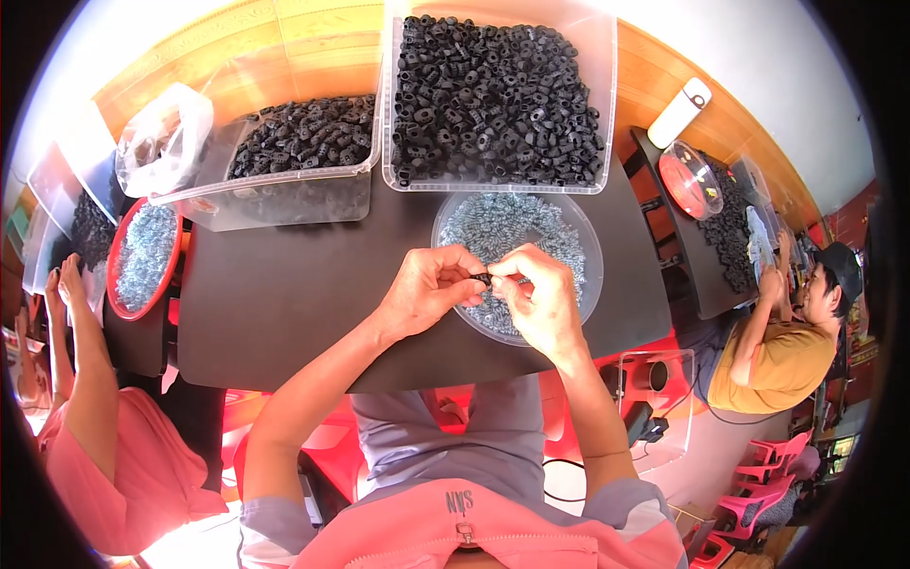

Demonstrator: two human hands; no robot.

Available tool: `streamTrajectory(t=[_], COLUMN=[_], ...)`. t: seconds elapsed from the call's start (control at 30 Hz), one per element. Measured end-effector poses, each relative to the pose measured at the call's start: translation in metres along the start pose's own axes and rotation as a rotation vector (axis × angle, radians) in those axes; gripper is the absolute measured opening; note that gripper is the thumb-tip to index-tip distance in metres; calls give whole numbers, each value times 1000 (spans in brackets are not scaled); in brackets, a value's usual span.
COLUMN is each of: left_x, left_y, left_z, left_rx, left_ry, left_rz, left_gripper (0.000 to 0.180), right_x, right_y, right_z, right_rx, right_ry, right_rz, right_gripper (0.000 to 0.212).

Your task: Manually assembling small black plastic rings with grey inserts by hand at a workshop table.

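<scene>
My left hand (436, 286) pinches a small black plastic piece (482, 279) that looks like part of a cord lock. The thumb and fingers of my right hand (538, 296) close on its right end; whether a spring is between them is too small to tell. Both hands are over a clear round bowl (595, 284), which holds a heap of small silvery coil springs (512, 223). Behind the bowl, a large clear plastic bin (607, 104) is filled with hollow black plastic pieces (493, 104). To its left, a second clear bin (275, 204) contains black ribbed pieces (308, 137).
The dark table (284, 294) ends just before my lap. A plastic bag (169, 142) hangs over the left bin. A red-rimmed basin (123, 294) of springs stands farther left, beside a co-worker's arms (87, 322). Another person (773, 365) works at the right table (716, 294).
</scene>
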State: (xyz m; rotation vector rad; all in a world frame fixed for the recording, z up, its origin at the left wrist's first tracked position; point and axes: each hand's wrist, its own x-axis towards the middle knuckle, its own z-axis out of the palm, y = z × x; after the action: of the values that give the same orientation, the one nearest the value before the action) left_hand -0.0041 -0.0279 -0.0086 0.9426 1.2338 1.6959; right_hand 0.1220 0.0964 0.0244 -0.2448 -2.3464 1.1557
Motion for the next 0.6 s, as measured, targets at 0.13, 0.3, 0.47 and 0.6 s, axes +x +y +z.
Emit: streamTrajectory(t=[0.13,0.3,0.47,0.6], left_x=[0,0,-2,-2], left_y=[0,8,13,9], left_z=[1,6,8,5], left_rx=[47,129,184,247], left_ry=[28,126,217,277], left_rz=[-15,-22,-35,-42], left_gripper=[3,4,6,8], right_x=[3,5,1,-3], right_y=[-1,-11,-18,-21], right_z=[3,14,25,34], right_rx=[-73,-231,-350,-338], right_ry=[2,106,194,220], right_rz=[-32,-176,-208,-211], right_gripper=[16,17,27,40])
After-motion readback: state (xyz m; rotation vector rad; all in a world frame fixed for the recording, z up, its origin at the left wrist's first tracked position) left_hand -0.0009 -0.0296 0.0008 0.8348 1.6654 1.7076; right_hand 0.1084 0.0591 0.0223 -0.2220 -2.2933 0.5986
